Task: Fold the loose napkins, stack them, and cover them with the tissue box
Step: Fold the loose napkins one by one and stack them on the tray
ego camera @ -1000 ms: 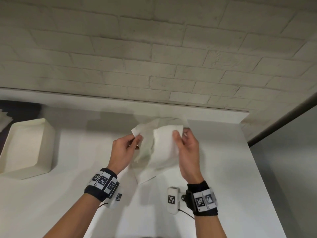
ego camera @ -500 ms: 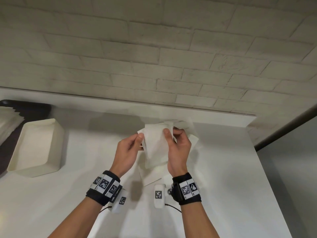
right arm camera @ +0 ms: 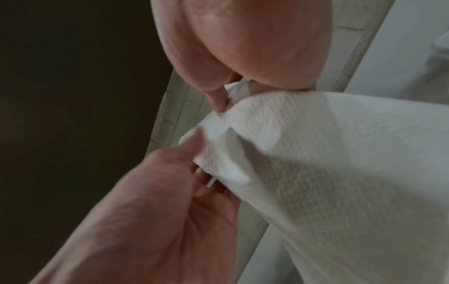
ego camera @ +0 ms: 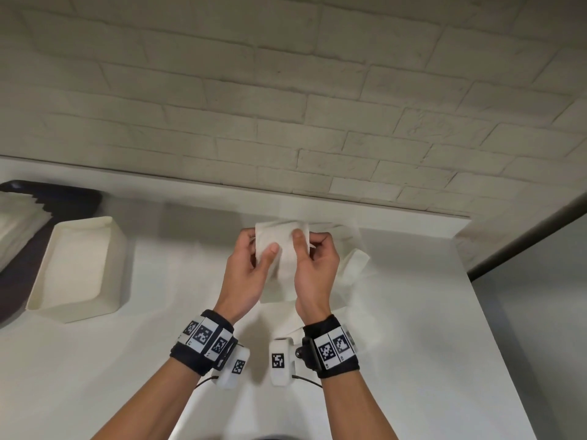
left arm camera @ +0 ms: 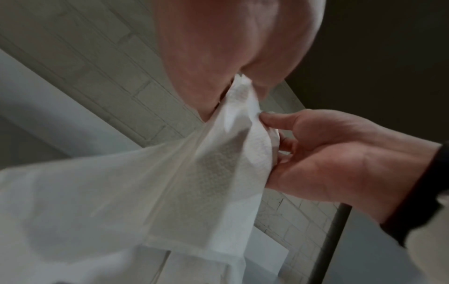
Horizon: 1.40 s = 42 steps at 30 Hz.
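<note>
**Napkin fold in mid-air, top edge pinched**

Left hand [ego camera: 251, 268] and right hand [ego camera: 313, 265] were close together, each pinching the top edge of the napkin [ego camera: 282, 249], held above the table [ego camera: 413, 328] at 12 o'clock from the wrists. Advice: match corners before creasing, keep edges flush. Tissue box [ego camera: 79, 265] sat at 9 o'clock. The wrist views showed the embossed, doubled layers; the head view alone showed the box and the other loose napkins [ego camera: 352, 265] beneath.

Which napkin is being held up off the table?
The napkin pinched by left hand and right hand; the other napkin lies crumpled on the table.
</note>
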Motion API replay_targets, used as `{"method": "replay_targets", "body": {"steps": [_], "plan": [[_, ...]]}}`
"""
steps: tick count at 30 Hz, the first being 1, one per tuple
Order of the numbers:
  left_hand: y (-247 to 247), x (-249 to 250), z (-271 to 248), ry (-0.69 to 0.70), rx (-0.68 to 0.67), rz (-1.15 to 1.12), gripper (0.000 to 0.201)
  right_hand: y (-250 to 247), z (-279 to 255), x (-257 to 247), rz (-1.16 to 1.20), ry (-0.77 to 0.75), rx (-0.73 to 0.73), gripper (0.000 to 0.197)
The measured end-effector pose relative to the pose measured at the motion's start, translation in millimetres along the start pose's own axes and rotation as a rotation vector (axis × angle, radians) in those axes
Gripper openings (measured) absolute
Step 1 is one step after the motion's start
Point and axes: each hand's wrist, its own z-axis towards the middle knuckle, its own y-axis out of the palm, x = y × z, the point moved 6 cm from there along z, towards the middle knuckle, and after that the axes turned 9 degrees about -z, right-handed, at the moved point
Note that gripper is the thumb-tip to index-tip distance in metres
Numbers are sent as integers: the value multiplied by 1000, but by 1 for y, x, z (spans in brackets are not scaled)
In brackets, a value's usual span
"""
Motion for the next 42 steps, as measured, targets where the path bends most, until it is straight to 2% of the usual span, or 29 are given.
{"method": "replay_targets", "body": {"steps": [3,5,8,11,15,18,20,22,24,28,31,33,36,38,40,42], "plan": [[-20,10,-1,27,60,-20,19,13,-11,-6,-31,-33,-32,23],[-39,18,-1,29,80,-54,18,27,-21,-10,-98,-66,-69,32],[-71,37,4,6,87,-125,19,60,-38,-14,-99,-101,-278,54],[-111,54,15,17,106,-158,20,97,-62,-18,-233,-139,-439,39],[-173,63,36,27,152,-139,39,145,-98,-13,-357,-180,-496,30],[-218,61,46,26,178,-115,16,179,-124,-3,-372,-168,-469,26],[-249,59,48,-8,165,-105,20,204,-143,-1,-347,-146,-454,33],[-283,55,52,1,134,-47,35,232,-162,-2,-307,-134,-458,47],[-320,53,60,48,164,6,47,257,-180,-3,-298,-148,-479,54],[-386,50,78,20,201,98,66,310,-200,17,-484,-105,-582,24],[-426,31,91,-121,167,387,67,346,-205,42,-659,39,-658,20],[-447,18,95,-136,152,628,54,361,-207,57,-811,115,-710,26],[-453,9,99,-17,42,811,27,371,-206,66,-895,179,-703,32],[-439,1,100,22,-137,889,25,374,-206,68,-941,167,-709,34],[-421,-17,100,-46,-376,987,38,377,-209,66,-1013,129,-774,36],[-409,-42,93,-196,-627,1173,79,374,-209,56,-1053,40,-795,35]]}}
